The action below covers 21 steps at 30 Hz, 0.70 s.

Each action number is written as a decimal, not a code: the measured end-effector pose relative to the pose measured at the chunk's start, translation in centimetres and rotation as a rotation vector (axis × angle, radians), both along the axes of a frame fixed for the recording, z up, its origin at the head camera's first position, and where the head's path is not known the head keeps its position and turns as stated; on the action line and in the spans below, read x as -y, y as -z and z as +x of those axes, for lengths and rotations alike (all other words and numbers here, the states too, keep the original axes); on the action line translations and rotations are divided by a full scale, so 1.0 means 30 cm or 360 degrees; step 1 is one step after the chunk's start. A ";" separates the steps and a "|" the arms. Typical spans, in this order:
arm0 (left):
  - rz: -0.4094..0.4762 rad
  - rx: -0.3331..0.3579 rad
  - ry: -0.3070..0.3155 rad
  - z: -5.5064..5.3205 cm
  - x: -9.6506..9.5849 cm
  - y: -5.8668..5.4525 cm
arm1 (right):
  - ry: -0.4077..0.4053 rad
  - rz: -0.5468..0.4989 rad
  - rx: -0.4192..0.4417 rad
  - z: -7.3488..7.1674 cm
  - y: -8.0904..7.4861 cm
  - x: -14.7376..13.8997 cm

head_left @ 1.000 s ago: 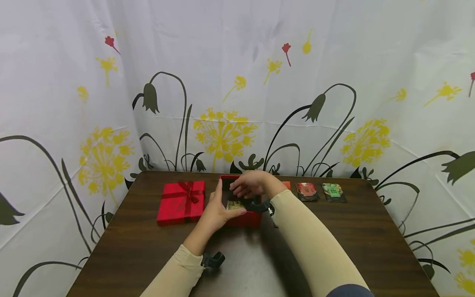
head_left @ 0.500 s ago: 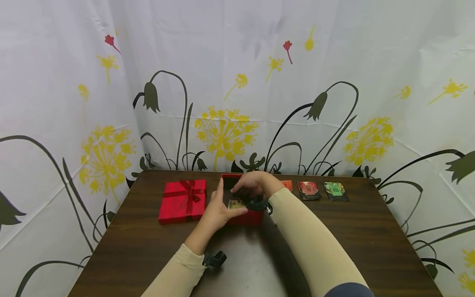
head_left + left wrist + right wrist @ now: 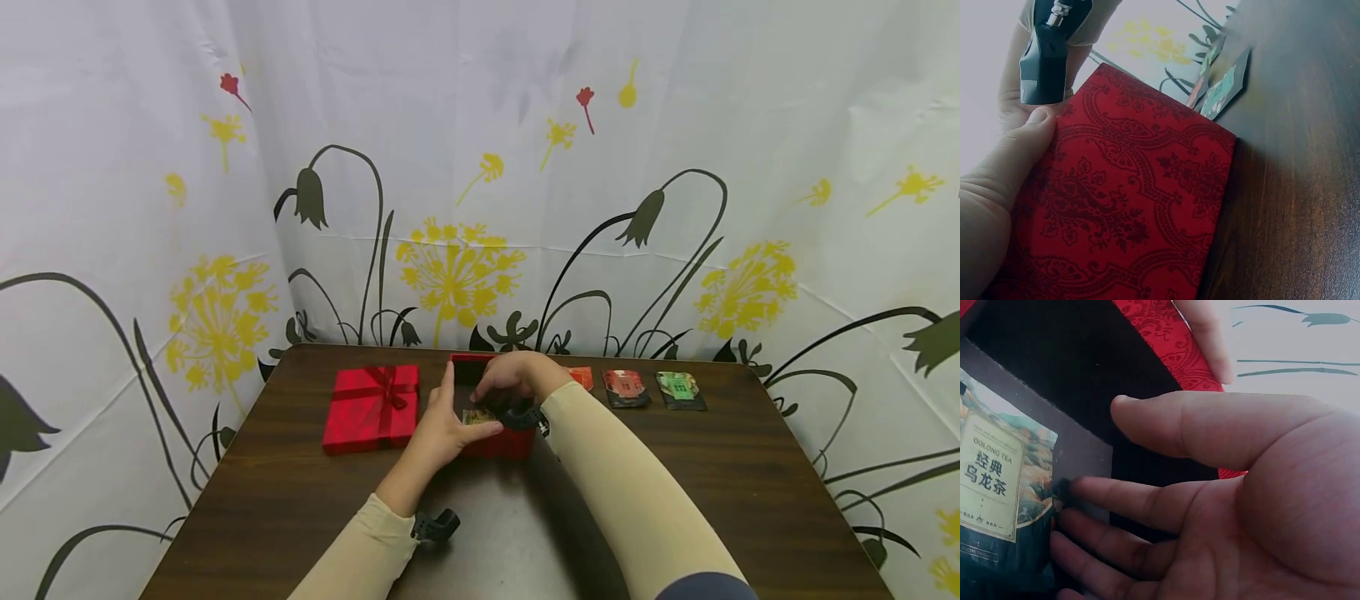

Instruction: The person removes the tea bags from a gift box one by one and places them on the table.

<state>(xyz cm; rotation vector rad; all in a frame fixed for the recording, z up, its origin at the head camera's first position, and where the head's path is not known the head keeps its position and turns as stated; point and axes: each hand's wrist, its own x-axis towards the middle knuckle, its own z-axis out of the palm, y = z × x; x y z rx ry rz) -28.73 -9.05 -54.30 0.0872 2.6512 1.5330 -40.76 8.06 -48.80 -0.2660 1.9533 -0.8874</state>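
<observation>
An uncovered red gift box [image 3: 498, 444] with a patterned outside and a dark inside stands on the table. My left hand [image 3: 441, 429] rests at its near left corner, straight fingers along the left wall and thumb along the near rim. In the left wrist view that thumb [image 3: 1029, 134] lies against the red wall. A packet of oolong tea [image 3: 991, 481], green with a landscape print, lies inside the box. My right hand [image 3: 517, 372] reaches into the box from above. Its loosely extended fingers [image 3: 1129, 506] are right at the packet's edge, thumb apart from it.
Left of the box lies its red lid [image 3: 352, 408] with a ribbon bow. To the right, along the table's back, are an orange packet [image 3: 579, 377] partly behind my arm, a red packet [image 3: 626, 386] and a green packet [image 3: 679, 388]. A floral curtain [image 3: 450, 167] hangs behind.
My right hand's fingers have gone lower into the box, where less of them shows. The left hand keeps its place at the corner. The whole view has shifted slightly.
</observation>
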 end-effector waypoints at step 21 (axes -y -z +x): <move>0.0041 0.0008 -0.0006 -0.003 0.001 0.000 | -0.0225 0.0026 -0.0106 0.012 -0.008 -0.010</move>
